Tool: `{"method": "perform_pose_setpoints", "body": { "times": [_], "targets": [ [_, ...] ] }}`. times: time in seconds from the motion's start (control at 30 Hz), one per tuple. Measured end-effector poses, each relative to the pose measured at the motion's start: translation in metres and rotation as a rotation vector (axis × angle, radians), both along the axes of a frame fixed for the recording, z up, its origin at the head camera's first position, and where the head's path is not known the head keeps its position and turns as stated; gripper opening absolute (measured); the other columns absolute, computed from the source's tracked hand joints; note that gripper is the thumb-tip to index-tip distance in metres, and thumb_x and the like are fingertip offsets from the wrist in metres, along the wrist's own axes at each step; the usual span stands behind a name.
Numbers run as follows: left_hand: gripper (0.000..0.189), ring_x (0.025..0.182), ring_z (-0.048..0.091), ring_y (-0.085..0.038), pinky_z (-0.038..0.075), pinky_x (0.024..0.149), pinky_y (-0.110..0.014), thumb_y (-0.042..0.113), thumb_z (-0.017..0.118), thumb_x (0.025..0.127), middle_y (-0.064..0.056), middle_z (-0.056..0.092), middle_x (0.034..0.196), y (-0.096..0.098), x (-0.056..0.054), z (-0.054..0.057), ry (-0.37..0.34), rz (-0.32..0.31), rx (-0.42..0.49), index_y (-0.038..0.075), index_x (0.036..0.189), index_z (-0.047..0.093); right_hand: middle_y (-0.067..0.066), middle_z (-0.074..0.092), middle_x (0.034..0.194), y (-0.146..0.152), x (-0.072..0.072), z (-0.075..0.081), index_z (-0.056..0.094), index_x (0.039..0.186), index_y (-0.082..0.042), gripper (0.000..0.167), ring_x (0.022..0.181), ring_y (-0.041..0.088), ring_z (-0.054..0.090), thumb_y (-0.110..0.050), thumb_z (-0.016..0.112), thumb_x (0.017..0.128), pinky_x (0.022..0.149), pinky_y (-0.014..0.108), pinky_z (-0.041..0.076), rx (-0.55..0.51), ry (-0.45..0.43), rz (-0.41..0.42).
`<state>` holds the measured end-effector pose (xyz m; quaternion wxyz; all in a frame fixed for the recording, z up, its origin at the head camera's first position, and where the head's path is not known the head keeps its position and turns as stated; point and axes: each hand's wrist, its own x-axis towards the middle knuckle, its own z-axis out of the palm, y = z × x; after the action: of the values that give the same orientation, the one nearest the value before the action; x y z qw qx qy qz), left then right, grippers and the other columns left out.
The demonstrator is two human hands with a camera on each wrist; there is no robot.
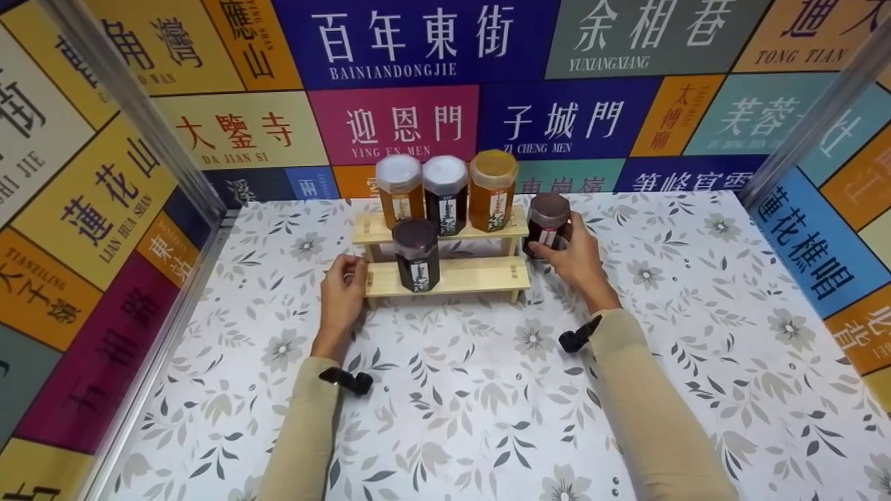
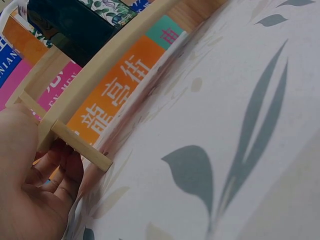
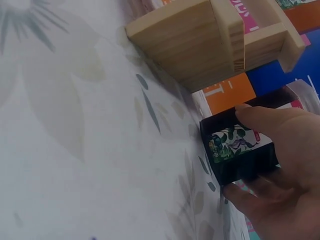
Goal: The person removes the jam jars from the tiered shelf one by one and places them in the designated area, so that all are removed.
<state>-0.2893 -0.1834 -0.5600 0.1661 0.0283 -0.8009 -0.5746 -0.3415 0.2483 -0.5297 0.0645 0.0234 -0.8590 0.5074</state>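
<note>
A two-step wooden display stand (image 1: 480,275) stands on the patterned table. My left hand (image 1: 342,292) grips the left end of its lower step, thumb above and fingers curled below, as the left wrist view shows (image 2: 37,195). In my right hand (image 1: 583,259) is a dark jar with a brown lid (image 1: 550,207), held upright between thumb and fingers just right of the stand. Its dark side and leafy label (image 3: 232,145) show in the right wrist view, with the base close to the tabletop. Another dark jar (image 1: 416,257) sits left of centre on the lower step.
Along the upper step stand an amber jar with a white lid (image 1: 400,198), a dark jar with a white lid (image 1: 445,198) and an amber jar with a yellow lid (image 1: 493,195). Colourful sign-covered panels (image 1: 411,122) rise behind and beside the floral tabletop (image 1: 445,403).
</note>
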Motion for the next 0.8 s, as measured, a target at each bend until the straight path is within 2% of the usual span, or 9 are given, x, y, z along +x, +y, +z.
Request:
{"method": "perform_pose_setpoints", "body": {
  "times": [0.1, 0.27, 0.33, 0.5, 0.57, 0.67, 0.8],
  "targets": [
    [0.020, 0.084, 0.065, -0.015, 0.051, 0.071, -0.021, 0.021, 0.061, 0.111, -0.013, 0.073, 0.104, -0.002, 0.001, 0.000, -0.005, 0.005, -0.013, 0.004, 0.115, 0.070, 0.024, 0.050, 0.163, -0.003, 0.005, 0.001, 0.028, 0.166, -0.008, 0.093, 0.155, 0.039, 0.047, -0.028, 0.085, 0.096, 0.127, 0.054, 0.039, 0.032, 0.014, -0.003],
    [0.021, 0.086, 0.066, -0.016, 0.052, 0.074, -0.021, 0.023, 0.060, 0.112, -0.013, 0.073, 0.105, -0.003, 0.002, 0.001, -0.010, 0.005, -0.032, 0.005, 0.116, 0.070, 0.019, 0.024, 0.178, -0.012, 0.019, 0.009, 0.007, 0.175, -0.017, 0.114, 0.166, 0.039, 0.024, -0.040, 0.084, 0.095, 0.132, 0.063, 0.025, 0.035, 0.059, -0.042],
    [0.021, 0.087, 0.066, -0.016, 0.052, 0.075, -0.021, 0.022, 0.060, 0.111, -0.013, 0.073, 0.106, -0.003, 0.002, 0.001, -0.009, 0.005, -0.031, 0.004, 0.117, 0.070, 0.017, 0.018, 0.180, -0.019, 0.027, 0.014, 0.006, 0.175, -0.017, 0.114, 0.168, 0.038, 0.018, -0.040, 0.084, 0.094, 0.133, 0.064, 0.022, 0.029, 0.108, -0.086],
    [0.020, 0.087, 0.066, -0.016, 0.052, 0.076, -0.021, 0.020, 0.061, 0.111, -0.014, 0.073, 0.105, -0.001, 0.001, 0.001, -0.012, 0.013, -0.014, 0.003, 0.116, 0.069, 0.018, 0.025, 0.178, -0.041, 0.045, 0.029, 0.022, 0.171, -0.007, 0.100, 0.166, 0.036, 0.024, -0.027, 0.084, 0.095, 0.132, 0.061, 0.025, 0.033, 0.326, -0.151],
    [0.020, 0.088, 0.066, -0.016, 0.052, 0.077, -0.020, 0.020, 0.061, 0.111, -0.014, 0.073, 0.106, 0.000, 0.001, 0.001, -0.012, 0.016, -0.008, 0.003, 0.116, 0.069, 0.018, 0.032, 0.174, -0.051, 0.051, 0.036, 0.029, 0.169, -0.007, 0.093, 0.161, 0.035, 0.033, -0.021, 0.084, 0.095, 0.129, 0.059, 0.032, 0.019, 0.400, -0.157],
    [0.020, 0.088, 0.066, -0.016, 0.052, 0.078, -0.020, 0.020, 0.061, 0.111, -0.015, 0.073, 0.106, 0.001, 0.001, 0.001, -0.014, 0.012, -0.005, 0.003, 0.116, 0.069, 0.020, 0.044, 0.164, -0.067, 0.059, 0.044, 0.038, 0.165, -0.009, 0.084, 0.148, 0.037, 0.047, -0.015, 0.083, 0.094, 0.120, 0.058, 0.043, -0.038, 0.468, -0.151],
    [0.020, 0.088, 0.066, -0.016, 0.051, 0.076, -0.020, 0.020, 0.061, 0.111, -0.015, 0.073, 0.106, 0.001, 0.002, 0.000, -0.012, 0.009, -0.004, 0.002, 0.116, 0.069, 0.019, 0.052, 0.156, -0.090, 0.069, 0.050, 0.046, 0.158, -0.007, 0.073, 0.141, 0.038, 0.054, -0.009, 0.081, 0.094, 0.116, 0.055, 0.050, -0.117, 0.500, -0.085]
  ]
}}
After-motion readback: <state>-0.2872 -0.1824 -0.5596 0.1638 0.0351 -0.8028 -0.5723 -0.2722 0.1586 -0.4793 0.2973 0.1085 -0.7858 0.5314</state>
